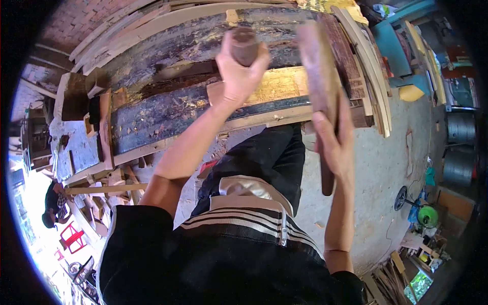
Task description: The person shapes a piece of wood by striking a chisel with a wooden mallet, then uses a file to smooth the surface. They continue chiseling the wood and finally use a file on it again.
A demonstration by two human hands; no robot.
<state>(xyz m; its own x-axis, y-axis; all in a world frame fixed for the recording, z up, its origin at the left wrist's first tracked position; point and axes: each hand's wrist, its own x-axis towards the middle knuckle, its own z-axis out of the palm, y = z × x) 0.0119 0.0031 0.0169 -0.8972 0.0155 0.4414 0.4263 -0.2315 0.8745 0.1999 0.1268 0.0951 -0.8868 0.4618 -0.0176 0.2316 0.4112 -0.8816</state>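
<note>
My left hand (239, 76) is closed around the round brown wooden handle of a chisel (245, 44), held upright over a pale wooden piece (277, 86) on the workbench. The chisel's blade is hidden behind the hand. My right hand (333, 140) grips the handle of a long wooden mallet (317, 71), raised to the right of the chisel with its flat head tilted up and blurred. Both hands are above the dark, worn plank (168, 114) that runs across the bench.
Curved wooden slats (373, 66) are stacked at the bench's right end. Offcuts and blocks (109, 178) litter the floor at the left. A person in a dark cap (53, 203) crouches far left. Metal drums (460, 147) and a green object (428, 216) stand at the right.
</note>
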